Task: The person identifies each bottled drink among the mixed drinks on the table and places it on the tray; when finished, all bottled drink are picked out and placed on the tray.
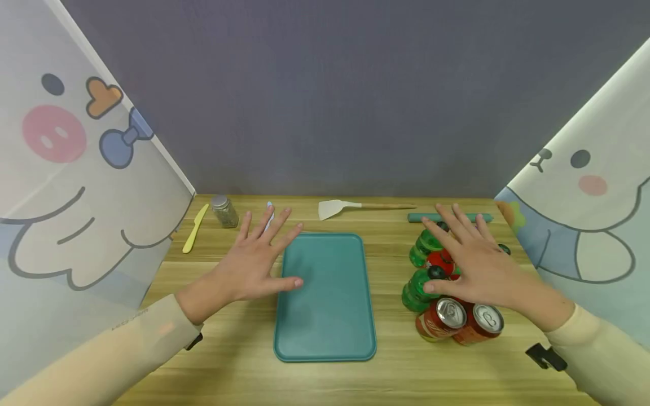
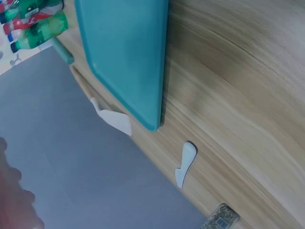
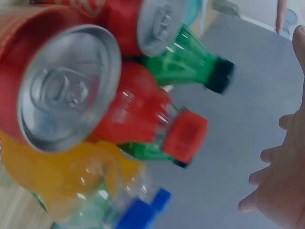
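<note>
We spread our left hand (image 1: 254, 266) wide near the teal tray (image 1: 327, 299) on the worktop (image 1: 391, 369), and our right hand (image 1: 479, 268) equally wide over the clustered drink bottles (image 1: 415, 292) beside red soda cans (image 1: 434, 326).

Head view: looks forward and down from your head, far enough back to frame the whole tray (image 1: 325, 299) with the wall (image 1: 325, 101) beyond. Left wrist view: nearer, rolled steeply, facing tray and wall; it shares your spatula (image 1: 331, 209) with the head view. Right wrist view: rolled sideways, very near the cans (image 1: 451, 313), which the head view shares; blur leaves its exact angle uncertain.
</note>
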Tool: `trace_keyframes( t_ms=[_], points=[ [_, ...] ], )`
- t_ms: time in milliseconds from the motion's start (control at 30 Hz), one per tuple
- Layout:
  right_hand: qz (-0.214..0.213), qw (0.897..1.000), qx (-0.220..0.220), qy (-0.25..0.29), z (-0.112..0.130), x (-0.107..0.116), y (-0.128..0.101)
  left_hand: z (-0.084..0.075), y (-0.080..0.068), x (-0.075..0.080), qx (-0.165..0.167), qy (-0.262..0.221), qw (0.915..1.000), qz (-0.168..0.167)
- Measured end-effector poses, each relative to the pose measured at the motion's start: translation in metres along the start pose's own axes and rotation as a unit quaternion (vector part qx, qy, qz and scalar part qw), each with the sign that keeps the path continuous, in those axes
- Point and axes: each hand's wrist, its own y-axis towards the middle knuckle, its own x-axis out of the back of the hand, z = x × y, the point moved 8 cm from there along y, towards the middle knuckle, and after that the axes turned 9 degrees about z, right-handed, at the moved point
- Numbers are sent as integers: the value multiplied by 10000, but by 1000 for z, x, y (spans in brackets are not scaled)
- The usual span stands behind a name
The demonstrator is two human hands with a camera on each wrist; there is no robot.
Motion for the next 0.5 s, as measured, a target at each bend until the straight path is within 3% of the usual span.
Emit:
trace_keyframes(
  t_ms=[133,267,500],
  points=[
    [-476,9988,35,146,-7,21,-10,3,-5,12,-90,-345,9978,-553],
    [-696,9958,-255,534,-25,34,-25,12,-10,17,-79,-1040,9901,-937],
    [-880,9774,-1002,1642,-64,34,-59,37,-18,-5,527,-2546,9618,-854]
  ],
)
